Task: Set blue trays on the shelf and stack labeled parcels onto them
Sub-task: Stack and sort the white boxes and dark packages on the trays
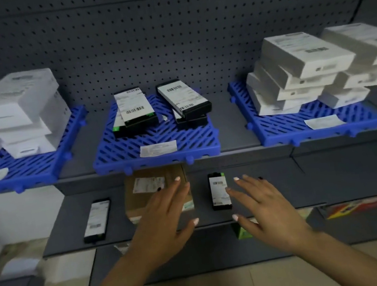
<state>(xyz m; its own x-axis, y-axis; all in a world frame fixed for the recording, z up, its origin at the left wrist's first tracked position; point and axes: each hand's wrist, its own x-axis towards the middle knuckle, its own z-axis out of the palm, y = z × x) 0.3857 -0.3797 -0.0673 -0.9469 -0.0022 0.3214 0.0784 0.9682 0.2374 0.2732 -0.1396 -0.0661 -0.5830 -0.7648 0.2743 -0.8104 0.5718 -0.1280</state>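
Both hands are spread and empty: the left hand [167, 218] over the cardboard parcel [141, 198], the right hand [264, 202] just at 3 o'clock of the slim black parcel [219, 191], which looks light, rigid and best pinched by its long edges.

No word, brand or number can be read anywhere — the print is too small and blurred. Barcodes show as plain black bars on the white labels of the two black parcels [137, 107] [183, 98] stacked on the middle blue tray [156, 148]. The paper slip [158, 148] at that tray's front edge carries lines of print (illegible). Labels on the white boxes [305, 58] and on the brown box [148, 183] are only grey smudges.
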